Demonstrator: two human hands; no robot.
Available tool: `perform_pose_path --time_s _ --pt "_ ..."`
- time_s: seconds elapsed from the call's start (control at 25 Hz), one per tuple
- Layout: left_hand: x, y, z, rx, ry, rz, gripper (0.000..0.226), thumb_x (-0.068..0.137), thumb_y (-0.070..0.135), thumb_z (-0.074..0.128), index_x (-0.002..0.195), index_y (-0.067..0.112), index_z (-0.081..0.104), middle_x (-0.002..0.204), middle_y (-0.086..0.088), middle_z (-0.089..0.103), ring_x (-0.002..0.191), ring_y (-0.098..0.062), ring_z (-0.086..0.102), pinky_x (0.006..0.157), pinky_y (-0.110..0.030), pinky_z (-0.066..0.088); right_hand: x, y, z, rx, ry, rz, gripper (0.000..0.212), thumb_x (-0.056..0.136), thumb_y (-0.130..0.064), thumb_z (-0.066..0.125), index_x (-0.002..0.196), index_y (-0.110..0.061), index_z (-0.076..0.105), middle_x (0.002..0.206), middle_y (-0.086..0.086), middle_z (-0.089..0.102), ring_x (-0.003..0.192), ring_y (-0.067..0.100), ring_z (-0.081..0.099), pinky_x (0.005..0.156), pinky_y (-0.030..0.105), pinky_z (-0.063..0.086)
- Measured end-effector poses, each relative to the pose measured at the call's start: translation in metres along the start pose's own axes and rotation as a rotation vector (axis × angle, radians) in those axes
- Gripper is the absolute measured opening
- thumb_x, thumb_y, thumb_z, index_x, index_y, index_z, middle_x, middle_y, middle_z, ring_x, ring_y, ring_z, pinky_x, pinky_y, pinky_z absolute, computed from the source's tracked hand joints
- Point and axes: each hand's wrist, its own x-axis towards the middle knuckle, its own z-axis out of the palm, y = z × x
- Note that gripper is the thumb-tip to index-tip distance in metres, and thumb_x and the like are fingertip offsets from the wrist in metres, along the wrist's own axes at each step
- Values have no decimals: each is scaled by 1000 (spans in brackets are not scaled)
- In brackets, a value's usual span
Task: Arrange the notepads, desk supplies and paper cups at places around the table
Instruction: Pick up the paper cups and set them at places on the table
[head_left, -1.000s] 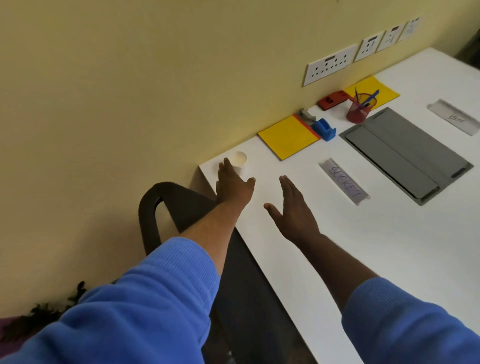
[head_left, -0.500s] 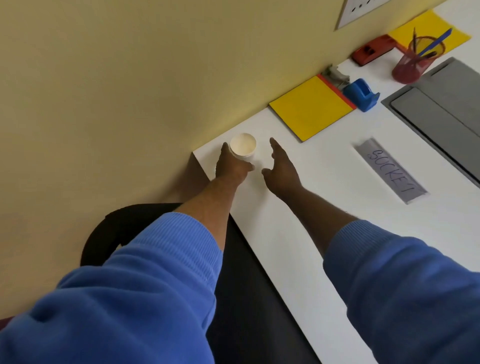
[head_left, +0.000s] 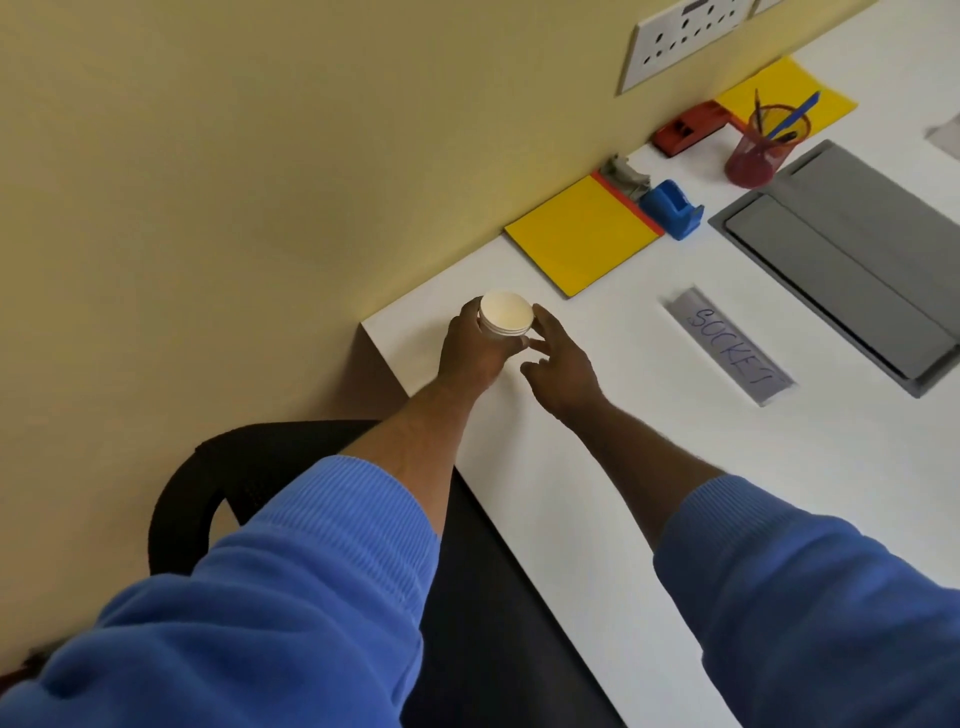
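A short stack of white paper cups (head_left: 506, 315) stands near the table's far left corner. My left hand (head_left: 475, 351) wraps around its left side and grips it. My right hand (head_left: 558, 364) touches the stack's right side with its fingertips, fingers spread. A yellow notepad (head_left: 582, 241) with a red spine lies by the wall to the right. Beside it are a blue tape dispenser (head_left: 672, 208), a grey stapler (head_left: 626, 174), a red stapler (head_left: 688, 127), a red mesh pen cup (head_left: 761, 153) with pens, and a second yellow notepad (head_left: 795, 91).
The white table (head_left: 649, 467) ends at the wall. A grey cable flap (head_left: 852, 254) is set into it, with a grey label reading SOCKET (head_left: 727, 345) in front. A black chair (head_left: 249, 467) stands below the table's left edge. Wall sockets (head_left: 680, 39) sit above.
Both hands reached forward to the cup stack. My left hand closed around it and my right hand came up against its right side. The camera moved closer.
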Motion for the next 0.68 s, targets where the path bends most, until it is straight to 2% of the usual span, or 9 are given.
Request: perform_pose_path --time_s 0.12,0.28,0.4,0.48,0.56,0.68 --pt "-28 20 16 -3 -42 52 91 76 34 89 152 17 42 147 -8 52 134 -26 51 110 -43 47 -28 5 -28 47 69 0 79 87 -3 61 155 -29 30 153 -4 48 125 13 57 92 21 43" --pt "-80 40 50 2 -86 136 86 80 46 84 152 24 41 147 -5 52 128 -23 54 102 -36 51 -77 14 -79 127 141 -10 75 85 -5 62 151 -29 37 150 -9 50 119 5 54 92 19 45" --pt "-130 57 83 -34 -93 156 83 83 47 82 152 26 40 150 -3 52 131 -24 55 107 -43 51 -123 22 -121 185 161 -19 67 87 -10 61 149 -27 41 148 -10 52 118 5 57 96 23 49" --pt "-168 73 108 -47 -74 167 81 85 45 81 152 26 40 150 -2 53 133 -25 54 108 -46 50 -156 28 -153 198 153 -20 56 95 -22 60 148 -27 43 147 -11 53 113 -1 57 92 18 46" --pt "-204 88 134 -56 -51 189 80 86 41 81 153 25 39 150 -4 53 134 -26 53 108 -45 51 -189 36 -186 192 154 -41 51 98 -39 58 145 -26 46 145 -11 54 114 -3 56 91 18 43" --pt "-246 108 172 -76 -17 214 76 87 31 81 152 21 42 150 -6 53 135 -27 53 108 -46 52 -226 47 -226 204 176 -26 61 87 -60 60 138 -27 52 138 -10 59 118 9 59 94 27 50"
